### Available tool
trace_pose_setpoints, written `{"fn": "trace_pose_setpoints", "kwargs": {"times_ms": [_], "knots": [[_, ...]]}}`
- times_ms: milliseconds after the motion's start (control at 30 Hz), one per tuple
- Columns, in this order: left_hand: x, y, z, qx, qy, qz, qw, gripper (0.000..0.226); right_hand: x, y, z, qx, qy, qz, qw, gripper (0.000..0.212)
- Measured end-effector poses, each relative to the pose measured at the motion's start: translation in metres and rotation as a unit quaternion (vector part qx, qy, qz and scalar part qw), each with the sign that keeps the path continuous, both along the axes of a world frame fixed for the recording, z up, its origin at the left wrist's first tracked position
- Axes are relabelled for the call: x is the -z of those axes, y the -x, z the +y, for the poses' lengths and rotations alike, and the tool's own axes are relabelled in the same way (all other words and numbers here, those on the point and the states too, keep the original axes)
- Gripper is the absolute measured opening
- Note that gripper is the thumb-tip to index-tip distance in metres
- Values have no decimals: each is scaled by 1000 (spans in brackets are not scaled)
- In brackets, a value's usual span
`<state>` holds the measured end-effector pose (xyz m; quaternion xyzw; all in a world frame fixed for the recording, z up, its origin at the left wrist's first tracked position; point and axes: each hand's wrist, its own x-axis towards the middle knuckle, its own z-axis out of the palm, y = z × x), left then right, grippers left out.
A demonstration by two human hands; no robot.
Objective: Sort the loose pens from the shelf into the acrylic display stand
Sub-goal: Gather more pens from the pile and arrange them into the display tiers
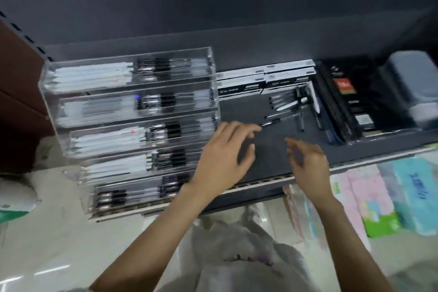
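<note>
Pens point(290, 104) are lying loose in a scattered pile on the dark shelf point(267, 149), right of the acrylic display stand point(132, 121), whose tiers are already holding rows of pens. One pen point(270, 123) is sitting just beyond the left hand point(225, 154), whose fingers are spreading out, holding nothing. Motion blur is softening the right hand point(308, 161), but its fingers seem to be hanging loosely curled and empty. White boxes point(265, 78) are lining the shelf's back.

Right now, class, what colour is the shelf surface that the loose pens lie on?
Dark grey, nearly black; the head view shows the flat shelf surface best.
</note>
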<state>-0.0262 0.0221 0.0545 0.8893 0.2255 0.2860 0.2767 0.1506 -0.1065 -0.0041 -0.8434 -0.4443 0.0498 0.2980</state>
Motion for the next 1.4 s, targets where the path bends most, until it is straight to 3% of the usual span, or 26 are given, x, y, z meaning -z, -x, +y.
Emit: {"fn": "trace_pose_setpoints", "kwargs": {"times_ms": [200,500,700,933,1033,1133,1200,1233,1300,1400], "knots": [[49,-121,17,-30,98,185,977,47,35,-87,0,4,57,-8,998,39],[100,-212,29,-3,-1,354,935,62,49,-141,25,-110,137,-45,983,60],[104,-232,27,-30,-5,393,919,48,49,-154,33,-136,151,-66,977,57],[96,-239,15,-25,-126,542,831,27,52,-155,33,-157,152,-90,972,53],[84,-224,20,-17,-59,570,819,27,54,-155,32,-128,169,-99,972,53],[66,-196,27,-55,128,512,847,26,54,-155,32,-125,165,-96,974,52],[57,-176,26,-83,289,400,866,22,50,-156,33,-133,159,-85,975,50],[52,-168,23,-96,389,318,859,22,47,-156,33,-137,144,-83,977,47],[38,-158,13,-100,548,164,814,25,38,-155,35,-147,84,-56,984,41],[22,-154,-3,-81,635,41,767,26,9,-150,41,-153,-43,144,977,36]]}}
